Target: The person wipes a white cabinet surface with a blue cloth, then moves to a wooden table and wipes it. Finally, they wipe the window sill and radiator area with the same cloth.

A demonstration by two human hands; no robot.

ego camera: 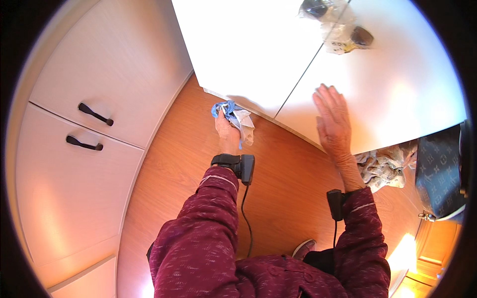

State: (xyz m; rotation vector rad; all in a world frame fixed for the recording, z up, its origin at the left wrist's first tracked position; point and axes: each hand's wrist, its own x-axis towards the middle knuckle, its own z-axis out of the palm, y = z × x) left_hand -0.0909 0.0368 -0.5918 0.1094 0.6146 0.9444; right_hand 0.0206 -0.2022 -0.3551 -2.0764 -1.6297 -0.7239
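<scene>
My left hand [227,131] is closed around a crumpled bundle [241,118] of thin blue and whitish material, either bags or cloths. It is near the lower edge of a white cabinet's left door [238,48]. Farther right, my right hand [332,117] holds nothing. Its fingers are stretched out, thumb a little apart, over the white right door [395,89]; whether the palm touches the surface I cannot tell. Clear plastic wrapping covers two dark handles [315,8] [362,36], one on each side of the gap between the doors.
Pale cabinet doors with black handles [95,114] line the left side. Wood-look flooring [186,178] lies below. On the right are a crumpled plastic-looking bundle [382,169] and a dark patterned bag [439,171]. Cables [244,212] hang from my wrist devices.
</scene>
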